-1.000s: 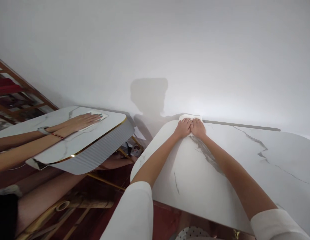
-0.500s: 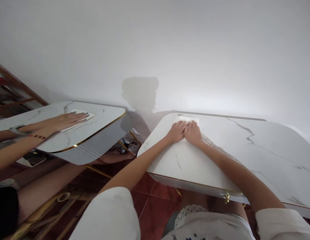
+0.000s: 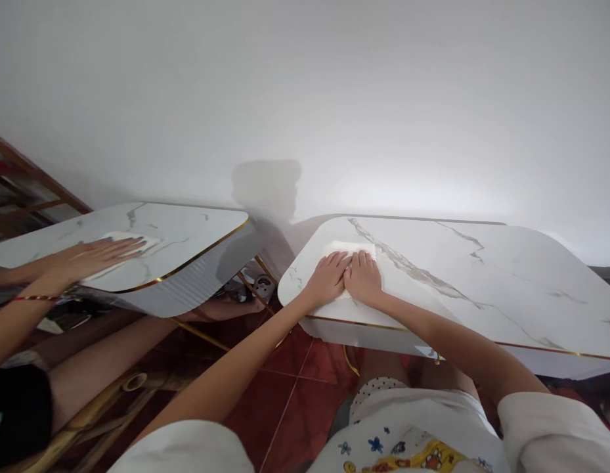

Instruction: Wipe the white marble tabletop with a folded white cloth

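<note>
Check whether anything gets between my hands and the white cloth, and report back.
Nothing visible does. The left hand and right hand lie side by side on the white cloth, which rests on the marbled tabletop. What lies directly under the palms is hidden.

The left forearm [image 3: 236,369] slants forward and inward from the person's left, the right forearm [image 3: 452,343] from the right. The left hand [image 3: 326,278] and right hand [image 3: 362,277] meet side by side, palms down and flattened, with fingers [image 3: 368,259] pointing forward, held close together, wrists [image 3: 307,299] slightly apart
</note>
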### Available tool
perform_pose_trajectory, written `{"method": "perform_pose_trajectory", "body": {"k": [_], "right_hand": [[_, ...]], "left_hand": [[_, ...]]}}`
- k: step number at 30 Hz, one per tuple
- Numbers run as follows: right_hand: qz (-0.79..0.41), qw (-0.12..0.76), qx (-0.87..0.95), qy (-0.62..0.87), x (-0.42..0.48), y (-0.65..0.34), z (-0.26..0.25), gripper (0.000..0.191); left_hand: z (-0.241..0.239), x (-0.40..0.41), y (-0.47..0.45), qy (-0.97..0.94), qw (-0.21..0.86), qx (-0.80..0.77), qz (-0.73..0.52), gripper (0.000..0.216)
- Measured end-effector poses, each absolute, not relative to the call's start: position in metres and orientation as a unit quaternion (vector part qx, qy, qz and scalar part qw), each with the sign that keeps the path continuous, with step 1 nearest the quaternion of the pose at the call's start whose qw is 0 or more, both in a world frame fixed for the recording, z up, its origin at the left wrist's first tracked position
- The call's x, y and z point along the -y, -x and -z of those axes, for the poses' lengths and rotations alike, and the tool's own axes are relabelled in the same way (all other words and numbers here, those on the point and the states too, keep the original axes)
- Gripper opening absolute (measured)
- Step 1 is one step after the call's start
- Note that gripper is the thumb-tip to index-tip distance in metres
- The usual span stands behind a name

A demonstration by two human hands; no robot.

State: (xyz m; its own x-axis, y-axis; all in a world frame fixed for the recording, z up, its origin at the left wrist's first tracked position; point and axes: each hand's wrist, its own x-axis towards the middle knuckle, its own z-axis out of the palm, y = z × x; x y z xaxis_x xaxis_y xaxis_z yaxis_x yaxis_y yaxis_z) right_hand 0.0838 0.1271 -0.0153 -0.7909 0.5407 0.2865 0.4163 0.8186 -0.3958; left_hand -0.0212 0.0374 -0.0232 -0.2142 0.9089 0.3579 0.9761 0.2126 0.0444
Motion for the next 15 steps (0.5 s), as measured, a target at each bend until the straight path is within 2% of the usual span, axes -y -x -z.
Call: {"method": "perform_pose_trajectory", "body": {"k": [7,15], "right_hand": [[-0.168,0.182,0.942,0.227,-0.100,-0.117,0.012,0.054],[-0.162,0.149,0.948,0.230,-0.126,-0.152,0.010,0.053]], "left_hand": [[0.024,-0.008,-0.016,0.576,0.143,0.795,0.129,0.048],[0.026,-0.034,-0.055,0.533,0.110,0.822,0.169,0.053]]}}
